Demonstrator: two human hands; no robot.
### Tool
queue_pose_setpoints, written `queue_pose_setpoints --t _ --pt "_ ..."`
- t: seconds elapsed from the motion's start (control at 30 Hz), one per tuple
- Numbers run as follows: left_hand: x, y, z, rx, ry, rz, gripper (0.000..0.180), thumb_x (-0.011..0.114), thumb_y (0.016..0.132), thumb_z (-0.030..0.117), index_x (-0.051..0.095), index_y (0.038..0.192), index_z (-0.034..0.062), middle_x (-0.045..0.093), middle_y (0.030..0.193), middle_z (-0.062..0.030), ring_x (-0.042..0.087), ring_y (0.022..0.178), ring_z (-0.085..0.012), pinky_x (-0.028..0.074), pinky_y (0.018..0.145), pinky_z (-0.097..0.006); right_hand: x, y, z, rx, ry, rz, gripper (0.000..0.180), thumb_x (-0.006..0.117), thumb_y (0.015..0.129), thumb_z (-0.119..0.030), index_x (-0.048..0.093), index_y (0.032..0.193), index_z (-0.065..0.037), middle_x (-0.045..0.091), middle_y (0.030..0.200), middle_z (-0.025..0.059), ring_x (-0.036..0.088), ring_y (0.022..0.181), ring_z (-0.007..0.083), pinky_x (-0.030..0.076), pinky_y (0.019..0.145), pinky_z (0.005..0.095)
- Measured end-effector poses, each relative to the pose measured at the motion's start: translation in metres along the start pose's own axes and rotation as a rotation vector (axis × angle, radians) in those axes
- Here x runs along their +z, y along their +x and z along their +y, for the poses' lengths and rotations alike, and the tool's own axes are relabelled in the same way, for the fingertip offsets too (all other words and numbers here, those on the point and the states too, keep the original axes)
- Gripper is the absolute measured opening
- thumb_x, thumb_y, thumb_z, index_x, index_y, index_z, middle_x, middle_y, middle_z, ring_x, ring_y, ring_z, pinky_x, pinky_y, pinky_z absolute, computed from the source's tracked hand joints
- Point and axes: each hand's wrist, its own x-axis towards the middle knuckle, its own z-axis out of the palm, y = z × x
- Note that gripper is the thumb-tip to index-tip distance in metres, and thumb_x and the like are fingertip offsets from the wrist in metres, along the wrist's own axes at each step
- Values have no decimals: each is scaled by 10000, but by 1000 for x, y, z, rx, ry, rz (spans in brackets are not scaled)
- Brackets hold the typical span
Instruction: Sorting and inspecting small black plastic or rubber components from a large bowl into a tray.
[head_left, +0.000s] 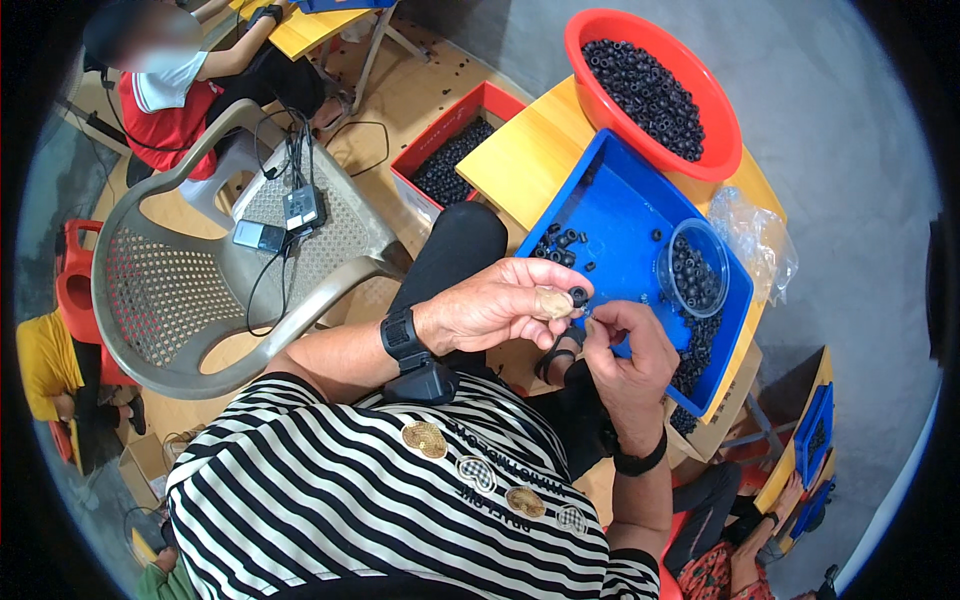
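Observation:
My left hand (505,300) pinches a small black rubber ring (578,296) between thumb and fingertips, over the near edge of a blue tray (620,215). My right hand (625,355) meets it from below, its fingertips closed on a tiny part I cannot make out, touching the ring. Several loose black rings (560,245) lie in the tray, and a clear plastic cup (694,268) full of rings stands at the tray's right side. A black band is on each wrist.
A red basin (700,95) heaped with black rings sits on the yellow table (525,155) beyond the tray. A red crate (450,155) of rings stands on the floor. A grey plastic chair (190,290) with cabled devices is on my left. Other people sit nearby.

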Motion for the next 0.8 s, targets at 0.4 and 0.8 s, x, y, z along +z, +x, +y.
queue_pose_setpoints --t 0.4,0.8 --pt "-11 1 -5 -66 -110 -23 307 566 896 95 537 1188 6 621 953 -85 613 767 -142 539 648 -245 -8 12 -3 -26 -179 -129 167 669 668 61 578 777 -27 592 700 71 591 570 182 478 491 278" --pt "-16 3 -10 -171 -299 -77 264 525 931 188 550 1146 37 614 946 -63 578 769 -133 487 616 -246 -7 16 -1 -46 -172 -152 172 670 674 57 589 799 -29 600 717 75 596 577 197 483 499 289"
